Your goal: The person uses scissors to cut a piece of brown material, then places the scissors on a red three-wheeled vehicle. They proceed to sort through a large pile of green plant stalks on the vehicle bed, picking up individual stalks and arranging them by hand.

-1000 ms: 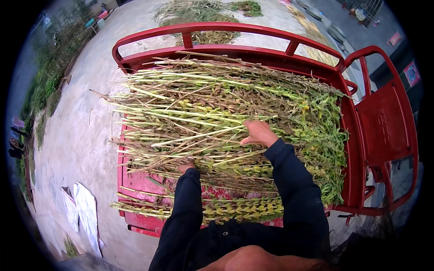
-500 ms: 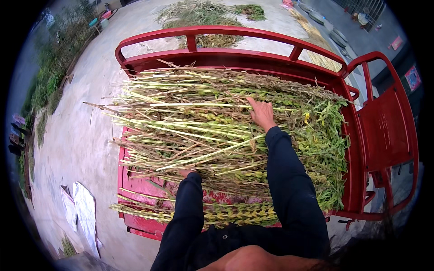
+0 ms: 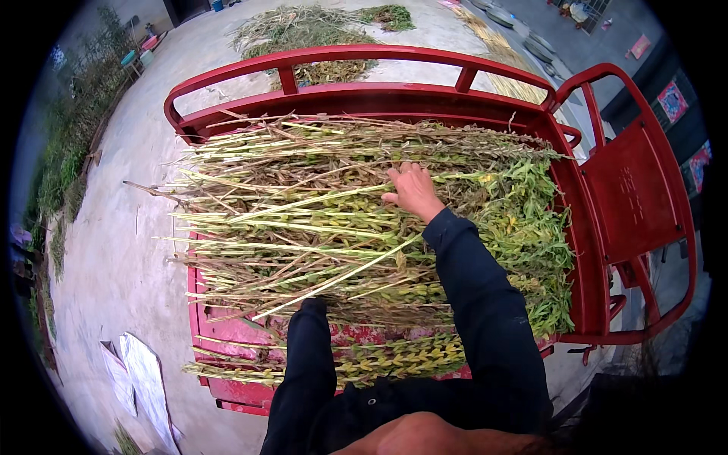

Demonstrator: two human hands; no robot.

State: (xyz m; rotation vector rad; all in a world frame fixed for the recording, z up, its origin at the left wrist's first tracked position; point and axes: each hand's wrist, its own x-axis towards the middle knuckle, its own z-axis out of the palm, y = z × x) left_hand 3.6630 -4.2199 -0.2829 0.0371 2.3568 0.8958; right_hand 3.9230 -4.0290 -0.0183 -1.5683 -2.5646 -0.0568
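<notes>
Cut, pod-bearing stalks [image 3: 318, 235] that look like sesame lie in a thick layer across the red cargo bed [image 3: 220, 312]. Their bare pale ends point left, the leafy green tops right. My right hand [image 3: 413, 188] is over the far middle of the layer, its fingers bent down and closed about a pale stalk [image 3: 322, 200] that slants away to the left. The fingertips are partly lost among the plants. My left sleeve [image 3: 312, 322] ends at the near edge of the layer, and the left hand itself is hidden there. Nearer me lies a separate row of podded stalks [image 3: 394, 358].
A red rail [image 3: 364, 51] bounds the bed's far side, and a red panel with a frame [image 3: 633, 193] stands at the right. Beyond, plant heaps [image 3: 303, 30] lie on the concrete. White sacks [image 3: 148, 379] rest on the ground at left.
My right hand has shifted slightly left and nearer, from a stretched finger to bent fingers. The pale stalk at it now slants instead of lying level. My left hand has gone out of sight.
</notes>
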